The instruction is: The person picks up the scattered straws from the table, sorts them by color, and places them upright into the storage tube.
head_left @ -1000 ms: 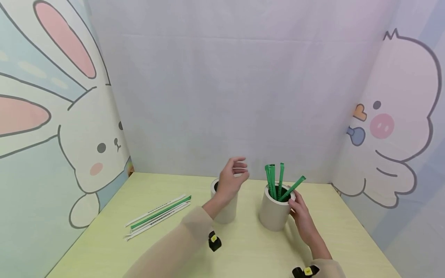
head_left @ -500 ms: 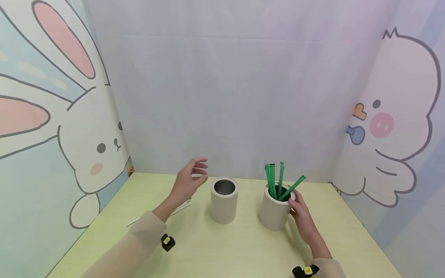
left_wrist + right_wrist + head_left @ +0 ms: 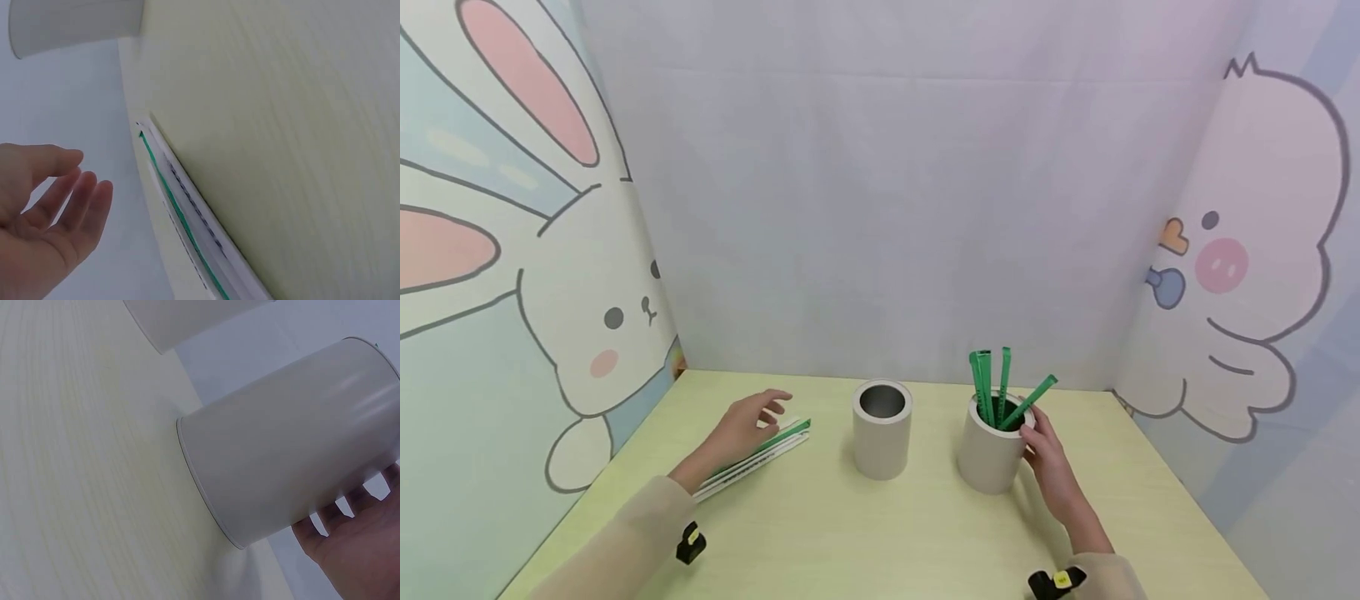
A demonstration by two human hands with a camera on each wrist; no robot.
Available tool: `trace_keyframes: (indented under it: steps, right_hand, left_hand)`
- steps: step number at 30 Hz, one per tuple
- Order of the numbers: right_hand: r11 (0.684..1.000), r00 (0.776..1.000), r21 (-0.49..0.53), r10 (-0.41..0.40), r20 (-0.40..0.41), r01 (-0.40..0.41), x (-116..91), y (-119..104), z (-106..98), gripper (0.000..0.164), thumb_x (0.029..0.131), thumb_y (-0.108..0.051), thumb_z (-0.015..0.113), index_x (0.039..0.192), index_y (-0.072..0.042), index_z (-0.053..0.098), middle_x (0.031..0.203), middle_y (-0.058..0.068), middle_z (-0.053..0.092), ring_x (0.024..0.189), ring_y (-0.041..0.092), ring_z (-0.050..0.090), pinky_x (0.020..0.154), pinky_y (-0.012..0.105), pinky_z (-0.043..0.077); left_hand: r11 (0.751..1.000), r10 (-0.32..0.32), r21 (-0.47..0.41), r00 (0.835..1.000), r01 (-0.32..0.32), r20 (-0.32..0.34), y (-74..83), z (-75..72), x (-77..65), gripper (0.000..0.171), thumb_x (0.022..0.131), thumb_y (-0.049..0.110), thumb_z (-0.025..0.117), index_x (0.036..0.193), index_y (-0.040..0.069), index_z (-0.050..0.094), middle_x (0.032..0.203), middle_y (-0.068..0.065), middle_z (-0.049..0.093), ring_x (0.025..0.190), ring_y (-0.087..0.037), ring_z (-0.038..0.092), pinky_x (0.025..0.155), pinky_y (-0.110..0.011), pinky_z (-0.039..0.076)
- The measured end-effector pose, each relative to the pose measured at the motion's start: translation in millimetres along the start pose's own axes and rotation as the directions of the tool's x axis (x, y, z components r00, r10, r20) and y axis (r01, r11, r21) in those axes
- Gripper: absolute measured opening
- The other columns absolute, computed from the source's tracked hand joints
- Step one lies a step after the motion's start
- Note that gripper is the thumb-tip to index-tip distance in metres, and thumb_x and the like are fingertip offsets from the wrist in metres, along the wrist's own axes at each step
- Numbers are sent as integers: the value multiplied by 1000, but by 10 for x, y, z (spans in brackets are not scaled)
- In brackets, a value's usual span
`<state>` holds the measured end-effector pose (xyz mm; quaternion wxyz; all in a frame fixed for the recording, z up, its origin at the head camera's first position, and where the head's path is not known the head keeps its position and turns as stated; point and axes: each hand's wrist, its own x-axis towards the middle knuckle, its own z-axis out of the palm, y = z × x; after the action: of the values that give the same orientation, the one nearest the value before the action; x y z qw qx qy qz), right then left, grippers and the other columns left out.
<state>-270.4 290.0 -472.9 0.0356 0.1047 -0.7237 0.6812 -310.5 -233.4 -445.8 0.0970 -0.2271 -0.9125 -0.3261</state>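
My left hand (image 3: 751, 427) is over several long, thin printed sticks (image 3: 752, 471) that look like wrapped straws. Its fingers are loosely bent and hold nothing. In the left wrist view, the white sticks (image 3: 194, 200) and a green one (image 3: 181, 215) lie beside the hand (image 3: 50, 215), apart from it. At the right, my right hand (image 3: 1052, 467) holds the side of a pale grey cylindrical holder (image 3: 988, 458), thumb near the rim. Several green sticks (image 3: 1000, 392) stand in this holder, one leaning right. The right wrist view shows fingers (image 3: 334, 519) against the holder's wall.
A second pale grey holder (image 3: 882, 437) stands upright between the hands, nothing visible inside its opening. The light wooden table (image 3: 880, 542) ends at a grey cloth backdrop (image 3: 880, 208). Printed cartoon panels flank both sides.
My left hand has moved left and down, from over the middle holder to over the sticks. The middle holder is uncovered now. The right hand stays at its holder.
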Motion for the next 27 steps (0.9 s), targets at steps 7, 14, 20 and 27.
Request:
trace_keyframes:
  steps: [7,14,20,27]
  right_hand:
    - [1000,1000,-1,7,5,-7,2,8,-4,68,115,-38,32,170,-8,4,176,19,6,161,40,5,125,73,11]
    - [1000,1000,14,-10,2,10,-7,-9,-4,68,115,-36,32,170,-6,4,176,20,7,161,41,4,125,74,9]
    - [1000,1000,18,-6,-2,6,-8,-3,0,67,115,-34,32,170,-7,5,176,20,7,161,41,5,125,74,9]
    - [1000,1000,1,-2,-2,2,-1,7,2,66,115,-35,31,170,-9,6,176,19,8,161,40,5,125,73,10]
  left_hand:
    - [995,-14,103,993,2,119,-268,-92,-193,29,94,-10,72,121,3,72,109,-13,74,94,-25,71,81,-38,62]
    - [990,-45,139,983,20,179,-321,-125,-275,24,94,-9,72,114,4,74,102,-8,74,90,-24,71,79,-39,62]
    - [986,-81,155,981,53,178,-333,-114,-276,26,93,-11,71,114,4,74,101,-7,74,91,-25,70,80,-43,61]
    - [979,-33,203,988,2,150,-416,-57,-267,28,89,-14,73,107,8,77,97,-2,75,89,-22,70,81,-43,61]
